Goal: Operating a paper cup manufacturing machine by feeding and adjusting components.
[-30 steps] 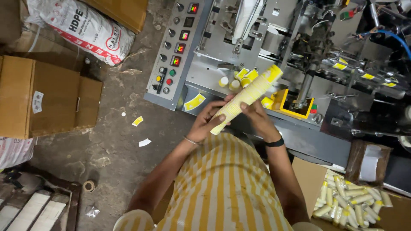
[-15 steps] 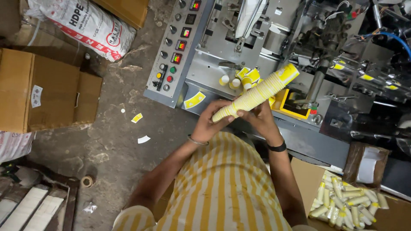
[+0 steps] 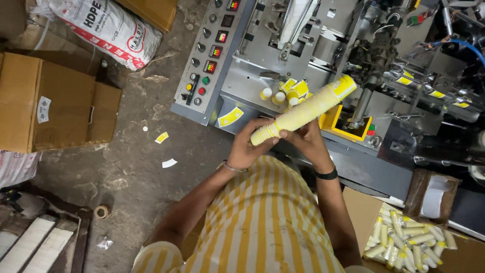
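A long stack of nested yellow paper cups (image 3: pixel 307 109) slants up to the right in front of a grey metal machine (image 3: pixel 323 55). My left hand (image 3: pixel 251 146) grips the stack's lower end from below. My right hand (image 3: pixel 304 139) holds the stack a little higher, fingers wrapped under it. A thin bangle sits on my left wrist and a black band on my right. A few loose yellow cups (image 3: pixel 286 93) lie on the machine's ledge behind the stack.
A control panel (image 3: pixel 209 55) with buttons and lit displays faces left. Cardboard boxes (image 3: pixel 55 106) and a white sack (image 3: pixel 103 28) lie on the dirty floor at left. A carton of cup stacks (image 3: pixel 406 237) stands at lower right. Paper scraps (image 3: pixel 166 151) dot the floor.
The cup stack has stayed in both hands and now lies flatter, its top end swung right. My hands sit slightly lower and closer to my body.
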